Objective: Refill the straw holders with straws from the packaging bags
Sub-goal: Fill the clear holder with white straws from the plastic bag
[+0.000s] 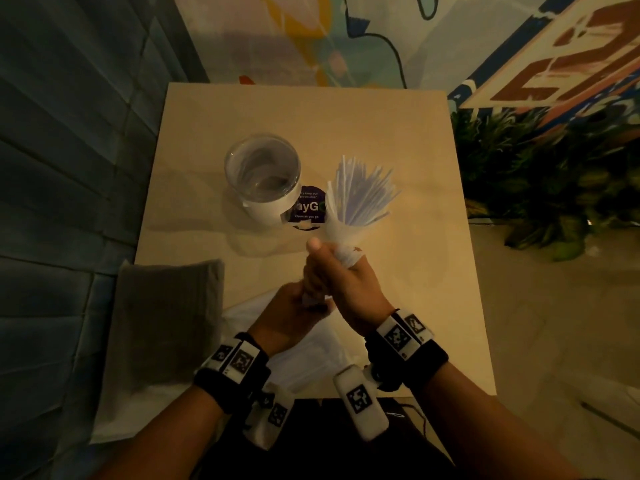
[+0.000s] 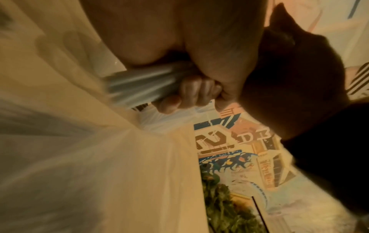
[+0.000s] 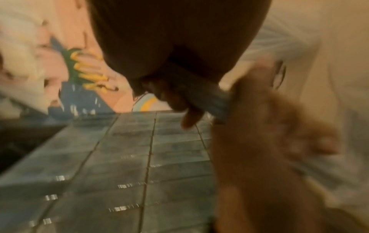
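Straws [image 1: 360, 192] fanned up and far, just right of the holder [image 1: 263, 174].

Right hand [image 1: 341, 282] clenched round the bundle's middle, left hand [image 1: 294, 311] gripping its near end; holder's open mouth up-left of the tips, on the surface [image 1: 433, 237].

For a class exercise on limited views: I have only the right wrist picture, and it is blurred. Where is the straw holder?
Observer: The head view shows the straw holder upright on the table, left of the straws.
Operator: What holds the straws?
Observer: The right hand grips the bundle, which fans out above it.
Operator: And the left hand?
Observer: The left hand holds the lower end; the left wrist view shows its fingers curled round it.
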The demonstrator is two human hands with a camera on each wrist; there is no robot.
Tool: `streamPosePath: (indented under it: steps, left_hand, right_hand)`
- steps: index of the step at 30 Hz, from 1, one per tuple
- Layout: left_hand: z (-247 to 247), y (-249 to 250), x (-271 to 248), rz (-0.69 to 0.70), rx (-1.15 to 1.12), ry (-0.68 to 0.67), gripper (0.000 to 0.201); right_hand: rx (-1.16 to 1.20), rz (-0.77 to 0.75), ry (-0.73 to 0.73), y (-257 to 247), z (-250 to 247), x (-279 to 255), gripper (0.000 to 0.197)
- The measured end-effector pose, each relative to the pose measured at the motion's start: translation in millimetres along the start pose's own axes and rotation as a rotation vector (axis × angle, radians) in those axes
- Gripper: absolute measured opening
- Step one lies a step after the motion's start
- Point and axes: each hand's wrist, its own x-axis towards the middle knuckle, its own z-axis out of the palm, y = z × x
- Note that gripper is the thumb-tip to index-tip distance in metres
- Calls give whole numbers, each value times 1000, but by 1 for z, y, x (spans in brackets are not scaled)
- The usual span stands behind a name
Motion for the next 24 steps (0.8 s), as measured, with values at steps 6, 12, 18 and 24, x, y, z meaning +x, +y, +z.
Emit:
streamPosePath:
  steps: [6,12,18,24]
  left_hand:
    - [-14,-51,2,-54,195,44,29]
    - [-30,-99,-8,-196,528,144,26]
    - [-32,-114,-14,-243,612,43,29]
    - [-33,-120,-11,-264,743,78,39]
  right_hand:
    - [45,-226,294,-43,-29,28,45]
    - [-207,-475,595,-74,-65,68,43]
    - [-418,-268,589,-33,-75,107,34]
    - [-527,-383,768,-41,-93,91,25]
